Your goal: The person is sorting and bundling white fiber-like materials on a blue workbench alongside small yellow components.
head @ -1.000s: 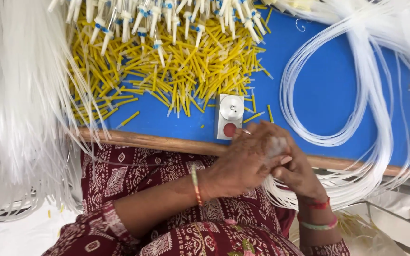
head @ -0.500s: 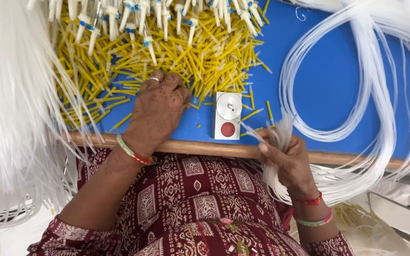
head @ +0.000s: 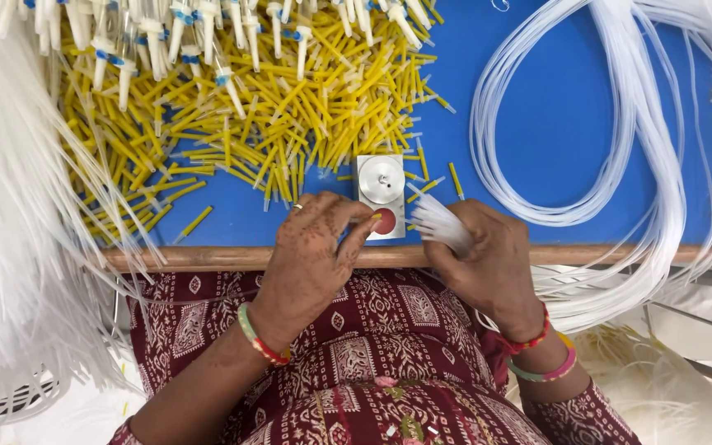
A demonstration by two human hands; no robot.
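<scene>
Head view: two hands at the near edge of the blue table (head: 537, 107). Left hand (head: 319, 247) pinches one yellow tube (head: 375, 217) beside one small white device (head: 381, 196). Right hand (head: 488, 255) grips one bundle (head: 441, 224) of clear tubes. Behind lies a heap of yellow tubes (head: 290, 107), too many to count; at right, one coil (head: 620, 148) of clear tubing.

Maroon patterned dress (head: 389, 346), bright bangles (head: 261, 338), henna-marked hands (head: 315, 255).

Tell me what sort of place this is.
Probably a small assembly workbench for tubing parts: a heap of yellow plastic sleeves, coils of clear thin tubing, and a blue tabletop.
</scene>
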